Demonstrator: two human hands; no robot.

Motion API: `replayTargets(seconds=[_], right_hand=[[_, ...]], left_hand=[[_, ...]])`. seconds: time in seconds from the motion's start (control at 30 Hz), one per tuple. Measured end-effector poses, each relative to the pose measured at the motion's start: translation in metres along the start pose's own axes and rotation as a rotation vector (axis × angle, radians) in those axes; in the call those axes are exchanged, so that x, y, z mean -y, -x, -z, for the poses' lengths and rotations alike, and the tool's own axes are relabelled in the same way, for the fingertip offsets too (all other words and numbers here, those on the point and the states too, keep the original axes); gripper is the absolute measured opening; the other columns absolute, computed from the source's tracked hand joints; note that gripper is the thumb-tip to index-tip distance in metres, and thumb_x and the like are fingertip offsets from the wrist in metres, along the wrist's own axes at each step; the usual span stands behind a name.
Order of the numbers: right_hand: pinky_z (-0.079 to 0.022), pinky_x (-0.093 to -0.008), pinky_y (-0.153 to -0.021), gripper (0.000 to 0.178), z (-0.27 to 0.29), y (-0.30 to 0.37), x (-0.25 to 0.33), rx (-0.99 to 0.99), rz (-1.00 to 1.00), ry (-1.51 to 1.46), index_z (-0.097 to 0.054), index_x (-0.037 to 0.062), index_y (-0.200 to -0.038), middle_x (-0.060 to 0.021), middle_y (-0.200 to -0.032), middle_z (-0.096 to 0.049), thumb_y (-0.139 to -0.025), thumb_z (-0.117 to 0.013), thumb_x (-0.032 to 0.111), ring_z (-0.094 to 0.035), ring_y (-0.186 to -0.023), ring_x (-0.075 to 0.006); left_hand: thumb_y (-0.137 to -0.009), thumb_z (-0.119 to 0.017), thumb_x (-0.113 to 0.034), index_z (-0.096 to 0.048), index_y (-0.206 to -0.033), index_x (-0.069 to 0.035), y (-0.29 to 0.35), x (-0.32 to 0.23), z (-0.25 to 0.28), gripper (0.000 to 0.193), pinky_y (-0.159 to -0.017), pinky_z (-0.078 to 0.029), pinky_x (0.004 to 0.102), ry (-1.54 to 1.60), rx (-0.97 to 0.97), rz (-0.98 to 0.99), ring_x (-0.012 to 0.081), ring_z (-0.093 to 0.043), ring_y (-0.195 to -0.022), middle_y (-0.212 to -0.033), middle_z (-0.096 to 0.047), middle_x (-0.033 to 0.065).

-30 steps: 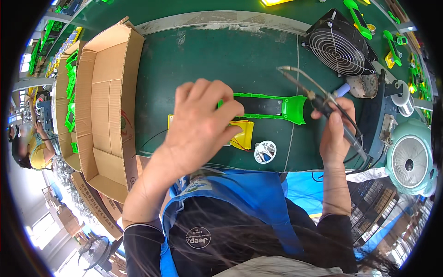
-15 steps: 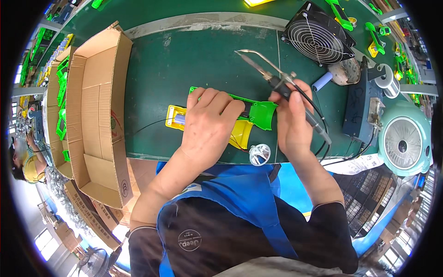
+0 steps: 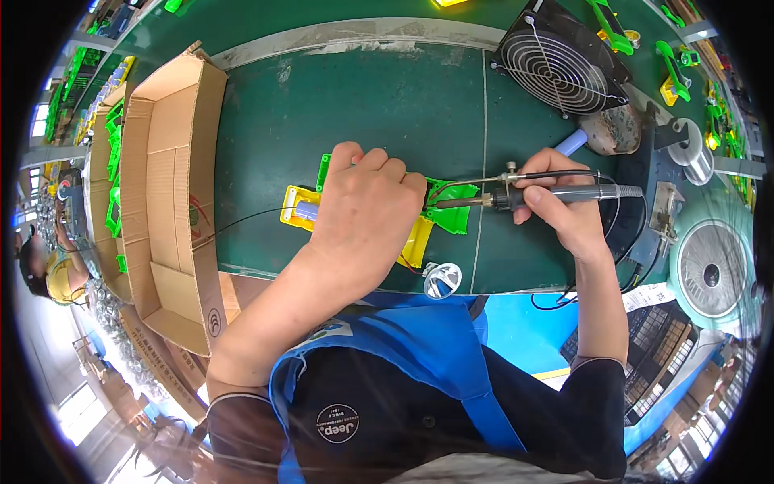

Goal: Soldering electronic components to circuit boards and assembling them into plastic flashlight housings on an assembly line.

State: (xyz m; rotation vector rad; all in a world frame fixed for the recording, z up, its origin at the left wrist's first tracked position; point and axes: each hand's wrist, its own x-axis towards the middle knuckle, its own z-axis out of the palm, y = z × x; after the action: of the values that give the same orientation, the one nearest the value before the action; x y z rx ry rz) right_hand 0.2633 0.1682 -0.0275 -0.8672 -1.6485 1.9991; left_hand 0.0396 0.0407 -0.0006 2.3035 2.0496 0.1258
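My right hand (image 3: 571, 208) grips a soldering iron (image 3: 580, 193) with a thin metal solder-feed tube clamped to it. The iron lies almost level, its tip pointing left and reaching the green plastic casing (image 3: 453, 216) beside my left fingers. Closed over that casing is my left hand (image 3: 364, 216), its fingertips hidden behind the knuckles. Under and beside the hand lies a yellow plastic casing (image 3: 418, 246) with a light-purple cylindrical cell (image 3: 306, 210) at its left end. A shiny round reflector (image 3: 443, 280) sits by the bench edge, with a thin wire near it.
An open cardboard box (image 3: 173, 210) stands at the left. On the right are a black fan (image 3: 556, 68), a loose purple cell (image 3: 572, 143), a solder spool (image 3: 692, 149), a dark blue soldering station (image 3: 633, 198) and a pale green fan (image 3: 711, 274). A person works far left.
My right hand has swung the soldering iron down from its raised tilt to nearly level, bringing the tip to the green casing. My left hand stays on the casing.
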Motion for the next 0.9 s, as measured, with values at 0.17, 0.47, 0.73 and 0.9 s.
replayTargets(seconds=[0.17, 0.47, 0.73, 0.9], right_hand=[[-0.050, -0.0221, -0.061, 0.017, -0.006, -0.009, 0.009, 0.066, -0.075, 0.080, -0.058, -0.0012, -0.092, -0.0059, -0.079, -0.065, -0.084, -0.067, 0.011, -0.064, -0.068, -0.0101], [-0.050, -0.0225, -0.060, 0.018, -0.004, -0.005, 0.008, 0.081, -0.018, 0.155, -0.058, -0.0028, -0.091, -0.0066, -0.077, -0.065, -0.083, -0.067, 0.011, -0.064, -0.068, -0.0098], [-0.053, -0.0269, -0.066, 0.024, -0.004, 0.028, -0.010, -0.177, 0.246, -0.050, -0.054, -0.0027, -0.095, -0.0103, -0.084, -0.064, -0.087, -0.066, 0.016, -0.065, -0.068, -0.0155], [-0.052, -0.0262, -0.065, 0.023, -0.020, 0.028, -0.018, -0.267, 0.298, -0.053, -0.054, -0.0031, -0.096, -0.0108, -0.083, -0.063, -0.088, -0.065, 0.016, -0.065, -0.070, -0.0151]], left_hand=[[-0.072, -0.060, -0.006, -0.061, -0.075, -0.008, -0.002, -0.001, 0.001, 0.004, -0.086, -0.041, 0.0390, -0.038, 0.035, 0.013, 0.0217, -0.058, -0.080, -0.073, -0.057, 0.0048], [-0.072, -0.060, -0.006, -0.059, -0.072, -0.008, -0.002, -0.004, -0.004, 0.003, -0.087, -0.041, 0.0396, -0.038, 0.015, 0.058, 0.0221, -0.058, -0.080, -0.072, -0.057, 0.0049], [-0.072, -0.062, -0.007, -0.059, -0.069, -0.009, -0.002, -0.002, -0.007, 0.005, -0.085, -0.041, 0.0394, 0.010, -0.056, 0.054, 0.0213, -0.058, -0.077, -0.069, -0.057, 0.0044], [-0.074, -0.063, -0.009, -0.059, -0.069, -0.009, -0.002, -0.001, -0.007, 0.006, -0.084, -0.040, 0.0388, -0.005, -0.064, 0.043, 0.0212, -0.058, -0.077, -0.068, -0.057, 0.0045]])
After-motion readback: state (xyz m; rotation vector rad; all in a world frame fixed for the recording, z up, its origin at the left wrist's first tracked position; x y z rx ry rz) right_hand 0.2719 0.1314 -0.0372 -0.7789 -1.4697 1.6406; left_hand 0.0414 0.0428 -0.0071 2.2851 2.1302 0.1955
